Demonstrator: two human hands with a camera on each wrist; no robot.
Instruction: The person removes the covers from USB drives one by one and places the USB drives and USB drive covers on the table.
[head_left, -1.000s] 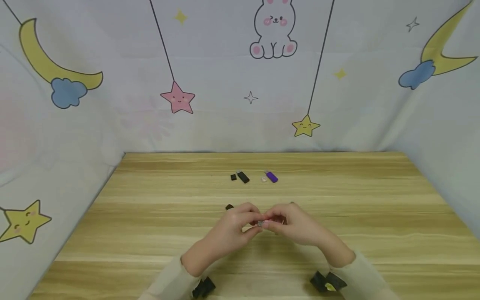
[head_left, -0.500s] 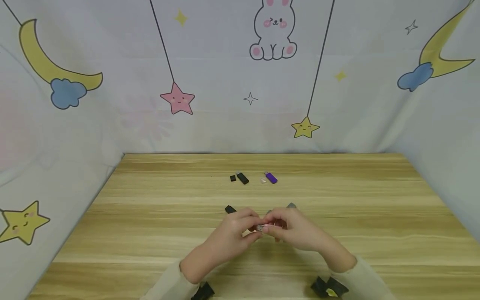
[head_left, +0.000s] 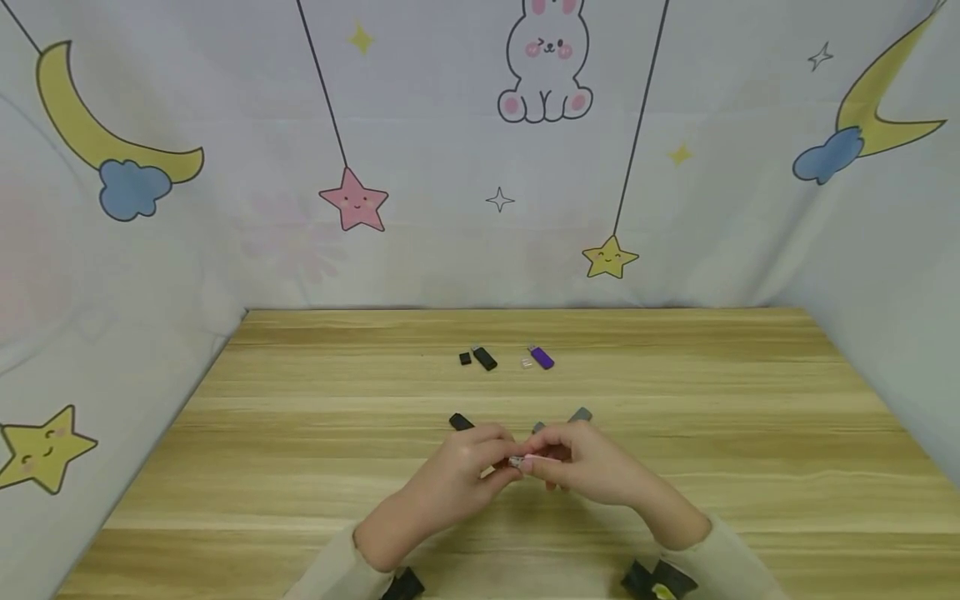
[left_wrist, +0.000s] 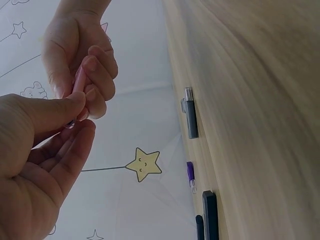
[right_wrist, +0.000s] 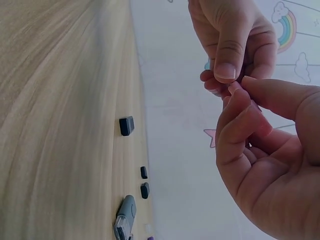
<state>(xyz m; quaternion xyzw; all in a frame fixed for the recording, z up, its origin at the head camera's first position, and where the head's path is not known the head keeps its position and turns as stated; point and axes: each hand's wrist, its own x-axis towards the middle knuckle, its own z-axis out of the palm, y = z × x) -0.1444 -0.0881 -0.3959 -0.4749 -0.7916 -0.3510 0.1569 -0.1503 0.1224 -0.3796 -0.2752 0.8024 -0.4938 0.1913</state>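
Observation:
Both hands meet over the middle of the table at a pink USB stick (left_wrist: 79, 79). My right hand (head_left: 596, 462) grips its pink body between thumb and fingers. With thumb and fingertips my left hand (head_left: 461, 467) pinches at the stick's other end, where a shiny metallic tip shows in the head view. A small, shiny, dark-and-clear bit (left_wrist: 71, 124) peeks out under the left thumb in the left wrist view; fingers hide most of it. Just beyond the hands lie a black USB stick (head_left: 461, 422), partly behind the left hand, and a grey USB stick (head_left: 581, 414).
Farther back on the wooden table (head_left: 337, 379) lie another black USB stick (head_left: 485, 358) with a black cap (head_left: 465, 358) beside it, and a purple USB stick (head_left: 542, 357) next to a clear cap (head_left: 527, 363). A printed cloth (head_left: 435, 267) hangs behind the table.
The hands have come slightly nearer the person, still together on the pink USB stick. More of the grey and near black USB sticks shows behind them.

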